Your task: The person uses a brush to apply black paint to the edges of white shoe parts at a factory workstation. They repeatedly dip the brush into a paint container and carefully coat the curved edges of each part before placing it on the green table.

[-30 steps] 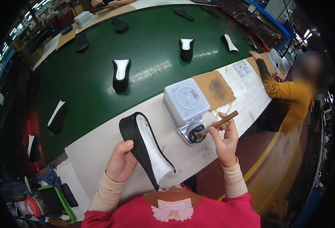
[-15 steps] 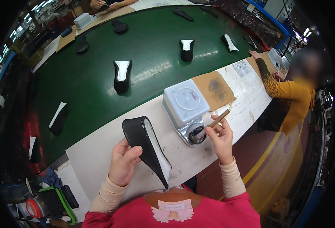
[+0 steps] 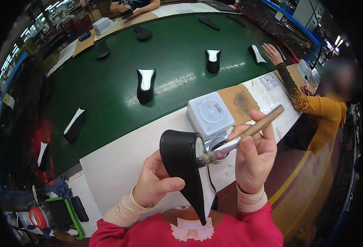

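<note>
black sole piece [image 3: 181,158] held above surface [image 3: 119,164], left hand [image 3: 156,181] grip clamped on it | brush [image 3: 239,140] pinched in right hand [image 3: 253,158], bristles at white edge | risk: glue smeared onto black face if piece tilts

Left of the raised black sole piece [image 3: 181,160] the white bench top [image 3: 115,168] lies open. Just behind the brush [image 3: 235,142] the white square container [image 3: 209,115] blocks the way; farther off, the green belt [image 3: 107,82] carries well-spaced soles.
</note>
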A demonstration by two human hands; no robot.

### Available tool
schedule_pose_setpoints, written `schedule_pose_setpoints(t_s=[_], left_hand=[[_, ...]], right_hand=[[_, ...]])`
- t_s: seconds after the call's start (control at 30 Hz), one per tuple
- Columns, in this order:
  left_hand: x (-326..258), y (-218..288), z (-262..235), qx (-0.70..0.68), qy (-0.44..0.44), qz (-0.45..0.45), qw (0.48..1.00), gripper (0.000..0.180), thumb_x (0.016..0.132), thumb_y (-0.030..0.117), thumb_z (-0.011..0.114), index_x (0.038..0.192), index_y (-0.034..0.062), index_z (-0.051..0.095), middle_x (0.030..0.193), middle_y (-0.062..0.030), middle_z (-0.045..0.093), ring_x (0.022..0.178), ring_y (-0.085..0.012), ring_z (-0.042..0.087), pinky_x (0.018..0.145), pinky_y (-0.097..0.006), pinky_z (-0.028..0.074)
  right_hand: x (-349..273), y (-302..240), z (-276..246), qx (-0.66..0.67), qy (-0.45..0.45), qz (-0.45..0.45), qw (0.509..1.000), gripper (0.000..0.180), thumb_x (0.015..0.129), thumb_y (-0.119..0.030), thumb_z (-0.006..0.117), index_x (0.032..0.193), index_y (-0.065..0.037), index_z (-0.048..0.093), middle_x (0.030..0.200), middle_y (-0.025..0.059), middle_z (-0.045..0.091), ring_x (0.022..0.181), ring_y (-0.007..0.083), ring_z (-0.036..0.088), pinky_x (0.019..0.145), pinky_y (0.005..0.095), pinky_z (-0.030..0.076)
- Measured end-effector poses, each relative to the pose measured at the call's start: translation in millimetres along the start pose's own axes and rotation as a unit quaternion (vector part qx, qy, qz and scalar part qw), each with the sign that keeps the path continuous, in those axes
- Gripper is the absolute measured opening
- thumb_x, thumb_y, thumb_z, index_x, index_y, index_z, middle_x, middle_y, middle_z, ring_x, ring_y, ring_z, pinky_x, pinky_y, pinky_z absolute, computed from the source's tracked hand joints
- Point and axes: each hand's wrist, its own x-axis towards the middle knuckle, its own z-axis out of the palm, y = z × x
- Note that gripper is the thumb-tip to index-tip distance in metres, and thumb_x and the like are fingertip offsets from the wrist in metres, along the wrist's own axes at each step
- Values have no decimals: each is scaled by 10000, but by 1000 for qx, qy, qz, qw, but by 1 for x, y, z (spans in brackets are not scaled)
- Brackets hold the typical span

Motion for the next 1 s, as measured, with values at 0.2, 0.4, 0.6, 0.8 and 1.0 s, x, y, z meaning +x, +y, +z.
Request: schedule_pose_setpoints(t_s=[0.2,0.4,0.6,0.8,1.0], left_hand=[[0,5,10,39,-8,21,999,682,673,-21,731,1270,-21,402,1152,-89,541,1039,-167,546,879,-312,469],[4,7,17,104,25,76,991,719,660,-30,737,1285,-36,381,1168,-92,517,1070,-172,523,840,-289,497],[3,11,19,139,51,90,985,797,625,-35,762,1306,-51,348,1197,-122,502,1117,-181,496,856,-328,516],[4,12,19,172,63,113,977,853,606,-39,778,1326,-56,321,1205,-132,502,1132,-190,491,864,-352,517],[3,14,19,167,61,110,978,834,611,-43,772,1319,-55,331,1198,-131,509,1116,-190,504,854,-344,522]], right_hand=[[-3,-2,6,-71,15,-155,985,522,842,-65,617,1254,19,308,878,172,614,820,175,589,774,282,454],[-6,-3,9,-71,-5,-171,983,530,840,-73,621,1257,2,303,890,174,613,800,157,578,753,260,446],[-6,-8,8,-96,-42,-180,978,555,811,-29,641,1249,2,302,897,195,609,796,143,567,752,247,439],[-4,-13,6,-133,-79,-202,967,578,776,14,658,1235,15,307,898,215,607,748,126,547,733,228,423],[-1,-15,3,-179,-120,-229,949,592,755,17,676,1225,17,316,875,213,610,705,111,519,709,225,404]])
